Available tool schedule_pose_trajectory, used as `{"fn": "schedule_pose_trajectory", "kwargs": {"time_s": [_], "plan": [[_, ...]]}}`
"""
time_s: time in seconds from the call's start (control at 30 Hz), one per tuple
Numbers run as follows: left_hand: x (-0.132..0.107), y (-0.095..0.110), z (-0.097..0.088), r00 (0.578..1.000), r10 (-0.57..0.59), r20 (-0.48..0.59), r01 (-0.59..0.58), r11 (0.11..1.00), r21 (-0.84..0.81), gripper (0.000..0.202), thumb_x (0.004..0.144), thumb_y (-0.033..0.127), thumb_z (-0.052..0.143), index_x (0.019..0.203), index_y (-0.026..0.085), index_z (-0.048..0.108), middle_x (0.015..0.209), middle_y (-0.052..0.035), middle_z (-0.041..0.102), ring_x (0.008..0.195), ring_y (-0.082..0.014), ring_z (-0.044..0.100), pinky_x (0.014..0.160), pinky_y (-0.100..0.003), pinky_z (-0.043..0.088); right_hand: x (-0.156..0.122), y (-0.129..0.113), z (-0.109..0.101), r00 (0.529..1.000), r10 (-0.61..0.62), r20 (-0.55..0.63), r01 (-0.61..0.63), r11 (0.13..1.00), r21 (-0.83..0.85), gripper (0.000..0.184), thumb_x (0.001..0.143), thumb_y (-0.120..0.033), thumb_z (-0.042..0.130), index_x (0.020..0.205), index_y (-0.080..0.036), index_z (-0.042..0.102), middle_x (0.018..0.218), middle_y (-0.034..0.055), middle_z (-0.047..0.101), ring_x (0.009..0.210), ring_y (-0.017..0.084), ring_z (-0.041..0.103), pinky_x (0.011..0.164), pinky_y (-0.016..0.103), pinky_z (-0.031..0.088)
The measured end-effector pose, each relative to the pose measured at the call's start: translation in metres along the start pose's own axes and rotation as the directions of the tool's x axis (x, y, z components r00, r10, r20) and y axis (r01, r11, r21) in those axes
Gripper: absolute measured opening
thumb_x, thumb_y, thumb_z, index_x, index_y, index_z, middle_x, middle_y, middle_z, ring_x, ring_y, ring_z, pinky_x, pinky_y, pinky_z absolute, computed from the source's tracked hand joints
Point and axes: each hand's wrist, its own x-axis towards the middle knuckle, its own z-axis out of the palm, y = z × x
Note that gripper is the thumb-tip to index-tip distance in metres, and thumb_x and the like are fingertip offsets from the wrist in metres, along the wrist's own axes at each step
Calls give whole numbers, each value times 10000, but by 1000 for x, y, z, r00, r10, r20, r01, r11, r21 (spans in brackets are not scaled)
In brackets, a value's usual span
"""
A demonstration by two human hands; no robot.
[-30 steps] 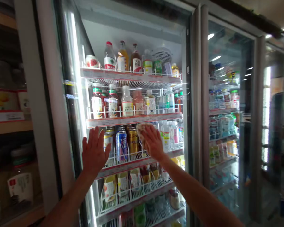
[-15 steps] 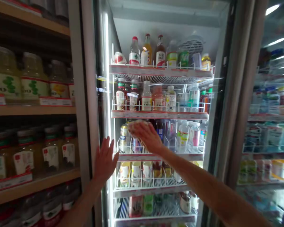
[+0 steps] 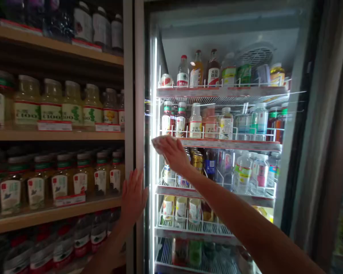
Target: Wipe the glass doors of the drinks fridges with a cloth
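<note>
My right hand [image 3: 174, 154] presses a pale cloth [image 3: 156, 141] against the glass door [image 3: 277, 49] of a lit drinks fridge, near the door's left edge, level with the second shelf. Only the cloth's edge shows past my fingers. Lower down, my left hand [image 3: 133, 198] lies flat and open with fingers up, on the grey door frame [image 3: 130, 76]. Behind the glass stand bottles [image 3: 194, 122] and cans [image 3: 197, 160] on white wire shelves.
To the left, wooden shelves [image 3: 54, 135] carry rows of jars and bottles with price tags. A dark upright frame [image 3: 328, 125] borders the fridge door on the right, with another glass-fronted fridge beyond it.
My view has swung left, showing more of the wooden shelves. My right hand with the cloth has slid left and slightly up across the glass. My left hand has moved from the glass to the door frame.
</note>
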Motion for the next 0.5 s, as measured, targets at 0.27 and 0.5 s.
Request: {"fn": "schedule_pose_trajectory", "kwargs": {"time_s": [0.27,0.5], "plan": [[25,-6,-13,994,41,-103,-43,999,-23,560,919,282,383,1449,216,216,1494,-125,298,1393,-246,249,1125,-493,238,15,-6,-6,902,-422,89,421,907,33,574,843,-108,432,1402,-217,357,1448,0,414,1376,173,267,1147,402,225],[61,16,-41,998,21,-55,-19,1000,24,492,878,229,417,1359,131,373,1462,-165,345,1398,-255,233,1093,-505,313,124,30,-47,941,36,-336,-16,998,61,463,899,-175,409,1356,-243,434,1418,59,447,1374,250,268,1113,543,220]]}}
